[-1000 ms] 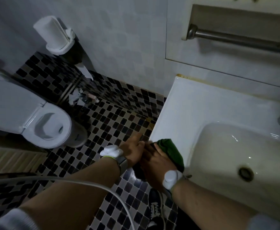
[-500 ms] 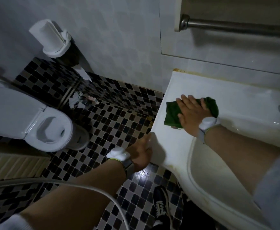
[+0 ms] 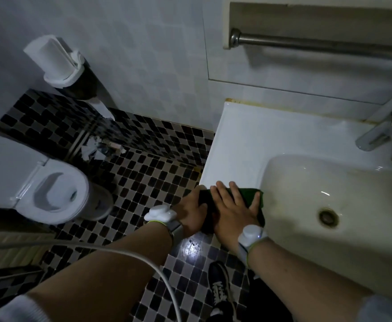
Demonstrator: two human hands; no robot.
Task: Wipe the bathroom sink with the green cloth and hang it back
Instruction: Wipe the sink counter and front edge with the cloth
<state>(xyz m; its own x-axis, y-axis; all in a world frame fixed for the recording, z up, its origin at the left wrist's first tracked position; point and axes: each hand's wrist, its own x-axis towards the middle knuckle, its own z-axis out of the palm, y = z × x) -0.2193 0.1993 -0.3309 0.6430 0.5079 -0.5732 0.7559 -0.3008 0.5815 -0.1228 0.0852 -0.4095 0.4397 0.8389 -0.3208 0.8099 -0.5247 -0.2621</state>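
Observation:
The green cloth (image 3: 248, 194) lies on the front left corner of the white sink (image 3: 236, 147), with one dark end hanging over the edge. My right hand (image 3: 234, 210) presses flat on the cloth, fingers spread. My left hand (image 3: 190, 212) is just left of it at the sink's edge, curled against the hanging end. Most of the cloth is hidden under my hands. On the wall above the sink runs a bare metal towel bar (image 3: 306, 45).
The basin's drain (image 3: 328, 217) is to the right of my hands, and a chrome faucet (image 3: 376, 135) stands at the back right. A toilet (image 3: 51, 194) and a wall paper holder (image 3: 55, 61) are on the left. A white hose (image 3: 97, 249) crosses my left forearm.
My right hand has dragged the cloth from the back left of the rim toward me to the front corner. There it has met my left hand, which stayed at the edge.

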